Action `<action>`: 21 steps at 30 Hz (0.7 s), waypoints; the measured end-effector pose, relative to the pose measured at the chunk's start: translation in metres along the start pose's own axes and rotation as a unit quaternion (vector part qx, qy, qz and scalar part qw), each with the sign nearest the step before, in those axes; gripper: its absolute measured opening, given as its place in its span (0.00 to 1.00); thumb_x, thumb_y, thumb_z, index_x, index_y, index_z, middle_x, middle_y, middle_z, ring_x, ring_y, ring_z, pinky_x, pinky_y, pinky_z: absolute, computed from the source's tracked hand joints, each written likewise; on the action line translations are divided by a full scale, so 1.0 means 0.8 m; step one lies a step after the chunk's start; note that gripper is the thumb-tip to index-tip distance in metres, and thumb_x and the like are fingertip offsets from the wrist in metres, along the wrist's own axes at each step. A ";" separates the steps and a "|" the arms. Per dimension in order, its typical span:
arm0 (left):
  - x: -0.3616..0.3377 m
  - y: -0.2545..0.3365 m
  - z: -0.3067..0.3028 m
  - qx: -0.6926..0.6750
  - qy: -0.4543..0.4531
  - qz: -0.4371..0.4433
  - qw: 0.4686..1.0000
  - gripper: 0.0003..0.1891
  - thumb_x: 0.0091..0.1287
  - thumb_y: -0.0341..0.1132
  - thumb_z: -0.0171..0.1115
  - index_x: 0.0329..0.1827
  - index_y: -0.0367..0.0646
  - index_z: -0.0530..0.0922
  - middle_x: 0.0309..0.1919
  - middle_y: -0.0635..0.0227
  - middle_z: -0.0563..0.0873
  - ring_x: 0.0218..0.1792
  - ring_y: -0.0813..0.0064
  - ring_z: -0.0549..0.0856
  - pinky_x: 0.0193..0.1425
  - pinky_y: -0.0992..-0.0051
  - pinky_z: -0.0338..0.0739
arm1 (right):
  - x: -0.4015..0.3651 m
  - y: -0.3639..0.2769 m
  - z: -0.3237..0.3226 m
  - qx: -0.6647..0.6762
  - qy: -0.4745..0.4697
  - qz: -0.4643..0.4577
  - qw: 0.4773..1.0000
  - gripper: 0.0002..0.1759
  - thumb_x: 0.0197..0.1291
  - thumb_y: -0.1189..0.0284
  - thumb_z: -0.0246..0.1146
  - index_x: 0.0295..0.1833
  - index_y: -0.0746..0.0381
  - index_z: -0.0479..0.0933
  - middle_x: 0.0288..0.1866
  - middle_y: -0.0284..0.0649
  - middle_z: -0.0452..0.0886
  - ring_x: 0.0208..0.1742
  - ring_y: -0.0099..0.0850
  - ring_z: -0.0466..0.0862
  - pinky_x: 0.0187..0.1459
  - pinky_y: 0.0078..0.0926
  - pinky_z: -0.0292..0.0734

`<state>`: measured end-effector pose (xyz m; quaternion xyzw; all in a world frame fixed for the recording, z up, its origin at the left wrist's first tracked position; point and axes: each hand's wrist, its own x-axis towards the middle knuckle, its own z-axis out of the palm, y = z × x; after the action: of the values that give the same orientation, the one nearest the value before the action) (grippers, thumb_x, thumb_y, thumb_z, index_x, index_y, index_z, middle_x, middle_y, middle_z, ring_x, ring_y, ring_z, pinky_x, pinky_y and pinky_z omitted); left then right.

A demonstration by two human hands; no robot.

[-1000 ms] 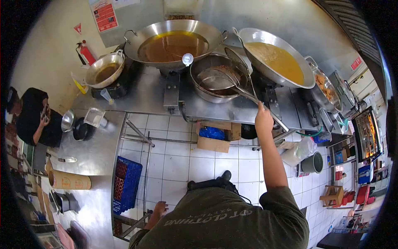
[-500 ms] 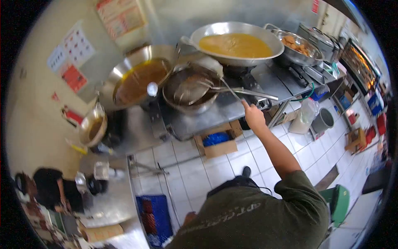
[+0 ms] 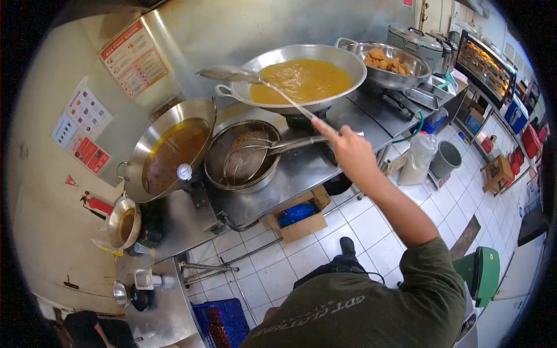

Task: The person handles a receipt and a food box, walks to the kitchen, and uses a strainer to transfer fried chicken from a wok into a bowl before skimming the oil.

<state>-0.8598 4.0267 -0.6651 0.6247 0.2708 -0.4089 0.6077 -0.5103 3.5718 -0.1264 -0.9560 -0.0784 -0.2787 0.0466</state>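
My right hand (image 3: 351, 152) is closed on the handle of a long skimmer (image 3: 229, 74), whose flat head is raised between the left wok and the large pan (image 3: 354, 64) of yellow oil. Below the handle, a basin (image 3: 266, 184) holds a wire strainer (image 3: 246, 161), with long-handled utensils (image 3: 301, 142) resting across its rim. To the left, a wok (image 3: 139, 152) of brown oil has a round dial thermometer (image 3: 184, 171) at its edge. Fried pieces (image 3: 387, 61) lie in a steel bowl (image 3: 415, 52) at the upper right. My left hand is not visible.
A small pan (image 3: 134, 223) sits left on the steel counter (image 3: 180, 229). Below are an open cardboard box (image 3: 307, 227) and a blue crate (image 3: 235, 316). A grey bucket (image 3: 445, 159) and green bin (image 3: 484, 275) stand right. Part of another person (image 3: 84, 327) shows lower left.
My right hand has lifted the skimmer up and away from the basin, toward the large pan. The view has shifted, and the other person now shows less at the lower left.
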 end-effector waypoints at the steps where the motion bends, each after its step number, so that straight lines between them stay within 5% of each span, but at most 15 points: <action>1: 0.004 0.004 0.008 0.004 -0.003 0.001 1.000 0.21 0.67 0.49 0.58 0.59 0.50 0.79 0.56 0.57 0.81 0.52 0.54 0.79 0.55 0.55 0.74 | 0.023 0.020 -0.005 -0.016 0.007 0.001 1.000 0.40 0.61 0.79 0.53 0.75 0.32 0.59 0.34 0.45 0.76 0.29 0.42 0.84 0.29 0.41 0.82; 9: 0.054 0.049 0.111 -0.019 0.029 0.035 0.999 0.20 0.69 0.48 0.56 0.57 0.47 0.79 0.52 0.58 0.83 0.46 0.55 0.82 0.49 0.55 0.77 | 0.249 0.281 0.019 -0.128 -0.036 -0.023 0.991 0.31 0.61 0.77 0.54 0.67 0.36 0.72 0.29 0.50 0.82 0.31 0.45 0.86 0.32 0.43 0.83; 13: 0.059 0.052 0.203 0.036 0.098 0.087 0.991 0.20 0.70 0.47 0.56 0.57 0.45 0.79 0.50 0.58 0.83 0.44 0.55 0.83 0.46 0.55 0.78 | 0.338 0.407 0.076 -0.150 -0.092 -0.044 0.983 0.14 0.64 0.73 0.56 0.52 0.50 0.82 0.38 0.48 0.85 0.41 0.44 0.87 0.43 0.41 0.84; 17: 0.065 0.056 0.296 0.101 0.191 0.140 0.966 0.19 0.70 0.47 0.55 0.56 0.44 0.79 0.49 0.58 0.84 0.41 0.55 0.84 0.44 0.54 0.80 | 0.374 0.452 0.095 -0.126 -0.145 -0.085 0.978 0.14 0.60 0.68 0.59 0.50 0.55 0.82 0.47 0.51 0.84 0.47 0.48 0.86 0.49 0.43 0.82; 19: 0.085 0.086 0.316 -0.067 0.168 0.075 0.981 0.18 0.71 0.44 0.55 0.56 0.42 0.78 0.47 0.56 0.84 0.36 0.58 0.84 0.37 0.58 0.80 | 0.407 0.472 0.125 -0.158 -0.204 -0.113 0.959 0.15 0.58 0.69 0.59 0.50 0.56 0.83 0.48 0.50 0.84 0.46 0.49 0.86 0.49 0.44 0.82; 20: 0.087 0.093 0.324 -0.151 0.154 0.038 0.976 0.17 0.72 0.43 0.54 0.56 0.42 0.77 0.46 0.55 0.84 0.34 0.60 0.84 0.34 0.60 0.80 | 0.397 0.457 0.103 -0.194 -0.249 -0.224 0.922 0.18 0.62 0.69 0.57 0.57 0.49 0.82 0.37 0.49 0.86 0.36 0.45 0.87 0.40 0.40 0.83; 21: 0.078 0.094 0.328 -0.231 0.141 -0.003 0.963 0.16 0.72 0.42 0.54 0.56 0.41 0.76 0.45 0.54 0.84 0.32 0.62 0.83 0.31 0.61 0.80 | 0.385 0.453 0.103 -0.110 -0.287 -0.229 0.924 0.18 0.63 0.67 0.58 0.58 0.50 0.81 0.35 0.48 0.86 0.33 0.42 0.87 0.39 0.38 0.83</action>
<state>-0.8121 3.7511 -0.6578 0.5180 0.4426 -0.2445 0.6899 -0.1468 3.2644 -0.0460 -0.9502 -0.2737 -0.0027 -0.1488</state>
